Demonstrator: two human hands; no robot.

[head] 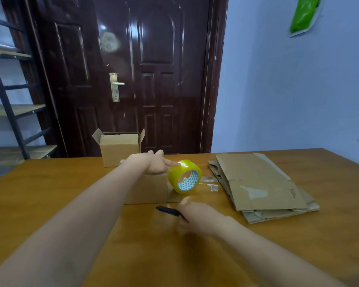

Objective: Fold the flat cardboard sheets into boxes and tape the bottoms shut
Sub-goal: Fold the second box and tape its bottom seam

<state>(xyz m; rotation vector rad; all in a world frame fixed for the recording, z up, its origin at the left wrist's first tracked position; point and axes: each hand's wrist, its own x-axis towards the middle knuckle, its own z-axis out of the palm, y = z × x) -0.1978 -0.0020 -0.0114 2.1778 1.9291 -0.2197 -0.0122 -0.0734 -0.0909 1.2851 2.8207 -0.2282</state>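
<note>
1. Head view: the left hand (153, 163) rests palm-down on top of a small cardboard box (146, 189) near the middle of the desk (50, 193), fingers spread flat and closed on nothing, the forefinger touching the yellow tape roll (184, 176) that leans against the box's right side.
2. The right hand (197, 218) is blurred; it appears curled around a dark, slim tool (167, 210), probably a cutter, just in front of the box.
3. A finished box (119, 149) stands behind with its top flaps open, and the flat cardboard sheets (257, 185) lie stacked to the right, well apart from the hands.
4. Handling, as I judge it: the box is light and hollow, so it will slide or dent under a hard push; press on its top over the seam, not on a wall.
5. The tape looks slick and clingy; take the roll by its outer rim and keep the free end taut.
6. Bits of clear tape (212, 186) lie on the desk beside the roll.
</note>
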